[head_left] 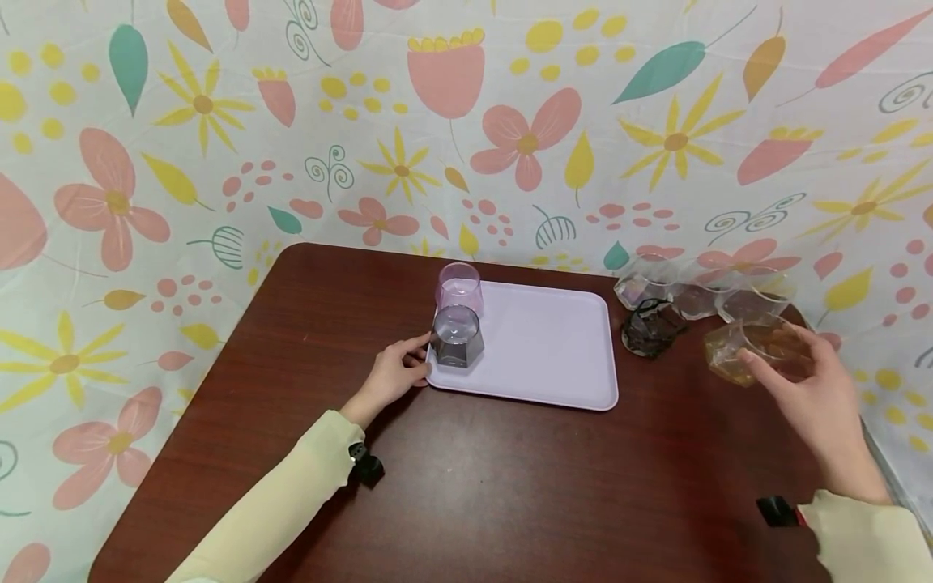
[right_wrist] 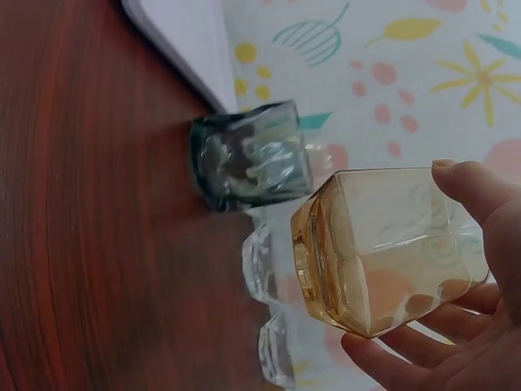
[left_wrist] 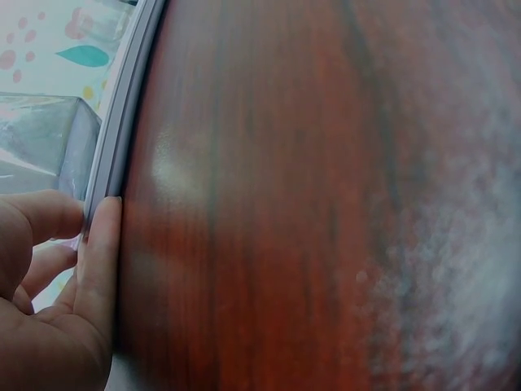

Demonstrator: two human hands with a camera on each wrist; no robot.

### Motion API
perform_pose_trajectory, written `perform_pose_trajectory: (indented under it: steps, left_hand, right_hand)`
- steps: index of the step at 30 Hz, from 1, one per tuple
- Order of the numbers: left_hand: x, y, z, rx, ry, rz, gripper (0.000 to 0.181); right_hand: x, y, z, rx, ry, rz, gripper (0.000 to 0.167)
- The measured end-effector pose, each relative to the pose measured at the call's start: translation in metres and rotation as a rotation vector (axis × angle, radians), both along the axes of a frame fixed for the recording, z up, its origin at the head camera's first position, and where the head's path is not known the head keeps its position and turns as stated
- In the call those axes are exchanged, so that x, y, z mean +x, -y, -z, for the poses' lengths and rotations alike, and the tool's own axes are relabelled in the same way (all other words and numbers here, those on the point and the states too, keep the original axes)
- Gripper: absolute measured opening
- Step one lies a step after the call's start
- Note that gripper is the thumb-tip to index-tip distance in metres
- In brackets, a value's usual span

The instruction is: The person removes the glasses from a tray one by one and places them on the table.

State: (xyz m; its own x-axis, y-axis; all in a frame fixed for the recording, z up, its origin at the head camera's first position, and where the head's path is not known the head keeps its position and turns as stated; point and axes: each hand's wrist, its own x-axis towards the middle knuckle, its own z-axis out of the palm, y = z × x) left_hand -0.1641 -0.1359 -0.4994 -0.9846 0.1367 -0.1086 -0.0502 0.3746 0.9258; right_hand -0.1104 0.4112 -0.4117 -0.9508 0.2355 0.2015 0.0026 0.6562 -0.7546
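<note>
My left hand (head_left: 389, 374) is at the left edge of a pale lilac tray (head_left: 547, 348). In the left wrist view its thumb and fingers pinch the tray's rim (left_wrist: 104, 159). Close to those fingers, a grey see-through glass (head_left: 457, 346) stands on the tray. Behind it is a pink see-through glass (head_left: 461, 283). Over the table's right side, my right hand (head_left: 827, 397) grips an amber faceted glass (right_wrist: 391, 244), thumb on one side and fingers on the other. The amber glass is held in the air, its base pointing away from the palm.
A dark see-through glass (head_left: 649, 328) stands just right of the tray. Several clear glasses, one of them a clear glass (head_left: 751, 304), cluster at the table's back right. The brown table (head_left: 466, 486) meets a flower-patterned cloth (head_left: 525, 146) behind.
</note>
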Motion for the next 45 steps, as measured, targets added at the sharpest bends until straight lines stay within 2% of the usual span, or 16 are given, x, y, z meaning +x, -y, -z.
perform_pose_trajectory:
  steps: [8,13,16,22,36,45]
  left_hand:
    - [0.0,0.0,0.0,0.027,0.01,-0.004,0.058]
    - [0.0,0.0,-0.001,0.027,0.007,-0.001,0.057]
    - [0.0,0.0,-0.001,0.024,0.002,0.004,0.058]
    - [0.0,0.001,-0.001,0.025,-0.005,0.014,0.058]
    - [0.0,0.001,-0.003,0.01,-0.015,0.019,0.058]
    - [0.0,0.0,-0.002,0.014,-0.009,0.013,0.058]
  right_hand:
    - [-0.021,-0.008,0.012,0.098,0.075,0.004,0.08]
    - [-0.033,-0.012,0.02,0.091,0.087,-0.013,0.081]
    - [-0.038,-0.014,0.025,0.101,0.129,-0.019,0.084]
    - [-0.044,-0.017,0.034,0.129,0.199,-0.024,0.088]
    - [-0.052,-0.016,0.045,0.146,0.217,-0.02,0.089]
    - [-0.054,-0.017,0.045,0.131,0.222,-0.044,0.09]
